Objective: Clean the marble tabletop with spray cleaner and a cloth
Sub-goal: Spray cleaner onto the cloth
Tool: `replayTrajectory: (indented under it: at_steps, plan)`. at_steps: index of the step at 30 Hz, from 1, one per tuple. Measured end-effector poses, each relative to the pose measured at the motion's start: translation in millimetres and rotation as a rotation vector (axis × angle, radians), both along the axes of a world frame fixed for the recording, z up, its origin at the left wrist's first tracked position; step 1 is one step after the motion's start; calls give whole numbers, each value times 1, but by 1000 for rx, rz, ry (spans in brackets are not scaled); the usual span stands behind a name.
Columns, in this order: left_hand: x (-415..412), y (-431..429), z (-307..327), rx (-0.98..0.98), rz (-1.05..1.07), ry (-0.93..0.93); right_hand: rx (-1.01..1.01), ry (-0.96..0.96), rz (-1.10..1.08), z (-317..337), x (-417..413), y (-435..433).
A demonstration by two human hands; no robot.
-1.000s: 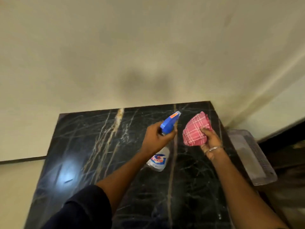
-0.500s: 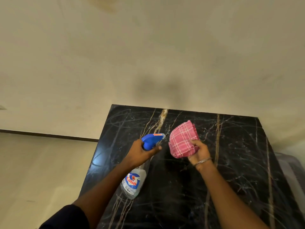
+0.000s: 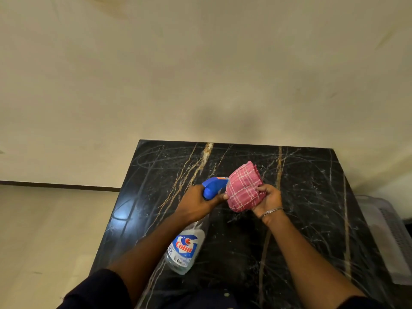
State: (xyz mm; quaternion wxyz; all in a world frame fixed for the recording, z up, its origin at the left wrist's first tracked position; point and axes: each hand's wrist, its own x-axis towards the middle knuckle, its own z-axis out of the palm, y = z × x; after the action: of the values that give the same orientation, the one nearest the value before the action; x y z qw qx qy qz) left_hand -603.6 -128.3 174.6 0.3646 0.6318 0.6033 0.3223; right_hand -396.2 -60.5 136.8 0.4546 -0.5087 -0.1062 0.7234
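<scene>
A black marble tabletop (image 3: pixel 312 197) with gold and white veins fills the lower middle of the view. My left hand (image 3: pixel 196 205) grips the neck of a clear spray bottle (image 3: pixel 185 248) with a blue trigger head, held tilted above the marble. The blue nozzle points right and touches a folded pink checked cloth (image 3: pixel 244 190). My right hand (image 3: pixel 267 200), with a metal bangle on the wrist, grips that cloth from the right, lifted off the surface.
A cream wall rises right behind the tabletop's far edge. Beige floor with a dark skirting line lies to the left. A pale plastic tray or basket (image 3: pixel 385 237) sits low at the table's right side.
The two hands have drawn together: the nozzle now meets the cloth, where a gap showed before. The view has swung left over the table.
</scene>
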Motion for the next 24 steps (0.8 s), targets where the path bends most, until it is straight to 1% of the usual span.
replayTrajectory:
  at_steps: [2,6,9,13,17,21,24]
  plan:
    - [4,5,0,-5,24,9,-7,-1,2,0,3,-1]
    - [2,13,-5,-55,98,88,-20,4,-4,0,7,1]
    - [-2,10,-9,-67,88,150,-11,9,10,0,12,3]
    - [-2,2,-11,-105,32,143,-6,-5,9,1,15,5]
    - [6,-2,-14,-77,-15,159,-3,-18,14,2,15,3]
    - [22,2,-10,-79,-24,85,-19,-19,25,1,17,-2]
    - [32,8,-6,-83,-4,115,-19,-7,31,-2,21,-5]
